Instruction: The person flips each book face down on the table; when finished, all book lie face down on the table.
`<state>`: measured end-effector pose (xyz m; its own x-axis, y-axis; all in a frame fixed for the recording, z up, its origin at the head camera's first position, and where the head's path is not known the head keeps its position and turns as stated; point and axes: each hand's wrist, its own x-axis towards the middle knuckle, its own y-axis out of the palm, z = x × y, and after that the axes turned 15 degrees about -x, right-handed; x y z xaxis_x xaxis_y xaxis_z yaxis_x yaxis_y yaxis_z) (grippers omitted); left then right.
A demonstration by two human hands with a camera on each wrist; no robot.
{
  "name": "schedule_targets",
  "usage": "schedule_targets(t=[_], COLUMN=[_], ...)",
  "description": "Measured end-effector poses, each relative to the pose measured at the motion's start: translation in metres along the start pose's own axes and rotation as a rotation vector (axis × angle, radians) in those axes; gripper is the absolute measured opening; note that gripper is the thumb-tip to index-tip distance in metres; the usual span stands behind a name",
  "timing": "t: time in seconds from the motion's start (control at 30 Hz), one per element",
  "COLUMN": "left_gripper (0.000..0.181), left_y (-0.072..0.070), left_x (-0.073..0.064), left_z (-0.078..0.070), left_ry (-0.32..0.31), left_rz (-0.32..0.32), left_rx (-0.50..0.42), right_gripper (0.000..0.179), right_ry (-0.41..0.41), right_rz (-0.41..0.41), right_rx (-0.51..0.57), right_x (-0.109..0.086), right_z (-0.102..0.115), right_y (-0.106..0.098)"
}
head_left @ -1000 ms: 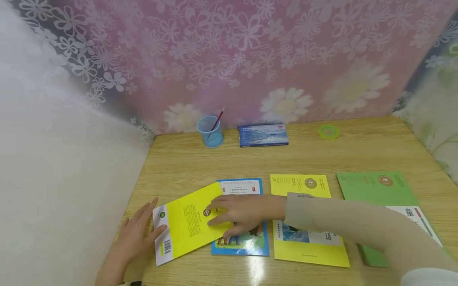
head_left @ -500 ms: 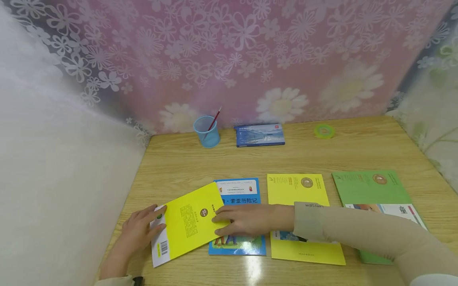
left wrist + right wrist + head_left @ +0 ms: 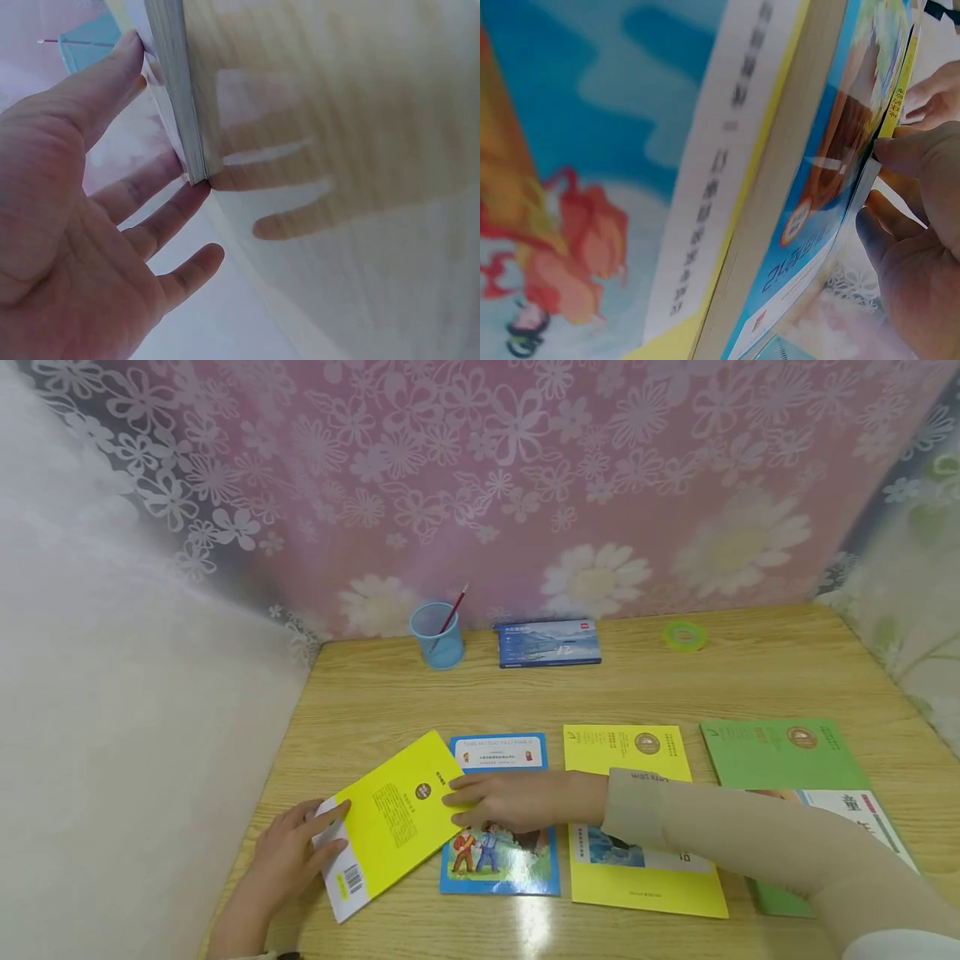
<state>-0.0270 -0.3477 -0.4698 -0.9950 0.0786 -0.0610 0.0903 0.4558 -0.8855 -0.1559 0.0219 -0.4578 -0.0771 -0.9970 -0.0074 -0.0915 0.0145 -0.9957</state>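
Wood-grain counter: left hand and right hand, fingers apart, touch the leftmost yellow book at opposite ends. It has turned counterclockwise.

We count four books, two hands, one counter, one pencil cup, one pencil, one blue box and one tape roll.

Left hand pinches, thumb and fingers parted, little finger free. To its right, the right hand pinches too, pointing toward it; the sleeved forearm slants back behind.
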Motion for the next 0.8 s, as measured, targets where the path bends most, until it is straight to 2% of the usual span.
schedule_targets(t=[0.17,0.43,0.6,0.73,0.8], left_gripper=[0.057,0.059,0.061,0.063,0.064], left_y=[0.002,0.007,0.012,0.014,0.014], left_x=[-0.009,-0.021,-0.027,-0.031,-0.032], left_z=[0.001,-0.002,-0.003,-0.004,-0.006], left_ry=[0.005,-0.014,-0.080,-0.134,-0.138], left_rz=[-0.022,-0.040,-0.023,0.010,0.015], left_rx=[-0.017,-0.050,-0.039,-0.035,-0.030], right_gripper=[0.050,0.051,0.045,0.050,0.054], right_ry=[0.025,0.097,0.093,0.075,0.076], right_rz=[0.040,0.094,0.135,0.162,0.178], right_rx=[-0.072,-0.058,-0.082,-0.080,-0.066], right_x=[0.007,0.017,0.023,0.027,0.029], right_z=[-0.007,-0.017,-0.020,-0.023,-0.025], right_y=[0.001,0.000,-0.004,-0.006,-0.005])
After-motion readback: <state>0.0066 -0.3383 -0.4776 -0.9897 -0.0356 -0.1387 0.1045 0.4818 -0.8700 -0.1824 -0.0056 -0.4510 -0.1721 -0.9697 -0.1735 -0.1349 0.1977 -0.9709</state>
